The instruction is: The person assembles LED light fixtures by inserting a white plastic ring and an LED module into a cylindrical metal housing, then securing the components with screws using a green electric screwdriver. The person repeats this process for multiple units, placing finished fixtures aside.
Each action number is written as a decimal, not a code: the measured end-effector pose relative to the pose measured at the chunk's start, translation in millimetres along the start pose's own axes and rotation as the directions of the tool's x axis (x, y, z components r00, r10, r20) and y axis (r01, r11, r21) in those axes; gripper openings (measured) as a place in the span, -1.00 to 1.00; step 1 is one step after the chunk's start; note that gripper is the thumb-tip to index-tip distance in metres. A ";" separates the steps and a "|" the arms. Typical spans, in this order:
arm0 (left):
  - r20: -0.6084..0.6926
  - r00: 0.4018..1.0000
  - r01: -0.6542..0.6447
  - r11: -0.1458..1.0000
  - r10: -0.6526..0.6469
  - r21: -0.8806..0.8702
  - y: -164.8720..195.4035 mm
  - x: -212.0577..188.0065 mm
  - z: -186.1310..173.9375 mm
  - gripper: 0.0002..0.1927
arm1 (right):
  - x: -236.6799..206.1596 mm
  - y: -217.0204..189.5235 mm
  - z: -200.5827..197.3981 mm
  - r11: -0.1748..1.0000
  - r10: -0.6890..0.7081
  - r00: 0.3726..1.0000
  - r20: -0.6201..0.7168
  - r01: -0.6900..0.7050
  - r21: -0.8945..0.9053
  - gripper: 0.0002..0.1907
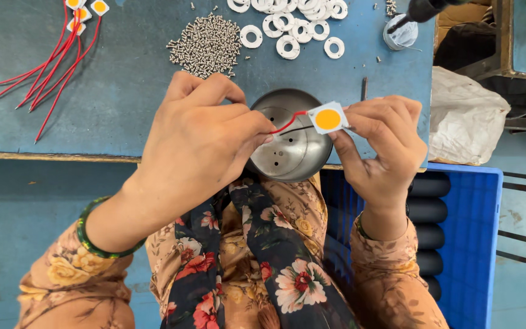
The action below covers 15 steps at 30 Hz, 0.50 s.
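LED chip (328, 119), square, white, yellow-centred: pinched in your right hand (380, 149) grip above the metal bowl (293, 149) at the table (123, 91) edge, its red wire (287, 123) running leftward into your left hand (199, 131) pinch.

Both hands (287, 137) on a wired chip (327, 118) over a metal bowl (296, 152)
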<state>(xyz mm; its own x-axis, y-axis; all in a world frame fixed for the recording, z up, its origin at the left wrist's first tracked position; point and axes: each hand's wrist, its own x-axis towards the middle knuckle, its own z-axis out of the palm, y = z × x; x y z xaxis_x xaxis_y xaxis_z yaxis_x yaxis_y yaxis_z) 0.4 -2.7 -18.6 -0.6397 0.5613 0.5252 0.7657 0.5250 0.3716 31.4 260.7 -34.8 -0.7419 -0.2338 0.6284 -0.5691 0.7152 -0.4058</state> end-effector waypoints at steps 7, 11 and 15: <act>0.124 0.992 -0.045 0.994 0.033 0.096 -1.1 8.0 -2.3 -0.89 | 25.0 -19.8 -15.9 0.970 -0.158 0.978 0.140 0.180 -0.165 -0.85; 0.103 0.993 -0.060 0.996 0.053 0.071 -1.1 4.4 0.8 -0.85 | 36.6 -26.4 -17.7 0.947 -0.207 0.954 0.216 0.252 -0.202 -0.85; 0.098 0.994 -0.051 0.998 0.047 0.039 -3.8 -0.8 2.0 -0.85 | 33.7 -26.2 -16.1 0.946 -0.200 0.956 0.213 0.245 -0.210 -0.84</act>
<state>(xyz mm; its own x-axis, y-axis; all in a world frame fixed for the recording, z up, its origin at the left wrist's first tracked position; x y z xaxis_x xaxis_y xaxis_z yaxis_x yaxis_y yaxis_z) -2.1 -3.8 -22.0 -0.6067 0.6453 0.4642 0.7940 0.5203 0.3145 27.0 244.7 7.7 -0.6710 -0.5075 0.5405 -0.6461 0.7579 -0.0905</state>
